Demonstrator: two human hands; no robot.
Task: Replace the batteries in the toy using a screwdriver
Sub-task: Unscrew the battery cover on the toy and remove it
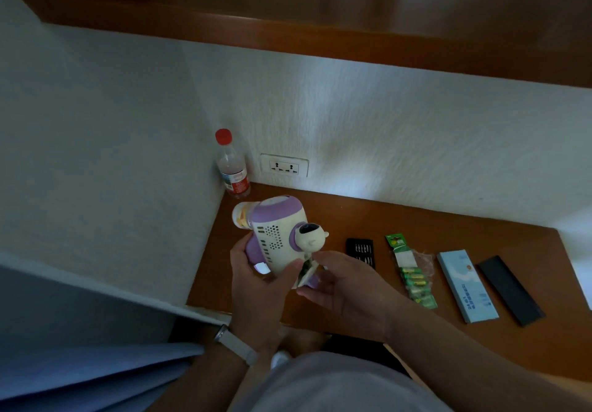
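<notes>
Blur hides the small item pinched at the toy, which the left hand grips from below and the right hand steadies with curled fingers above the table (battery pack lies right, lettering unreadable).

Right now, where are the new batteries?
The batteries lie on the table, right of the hands, between the black bit case and the blue box.
</notes>
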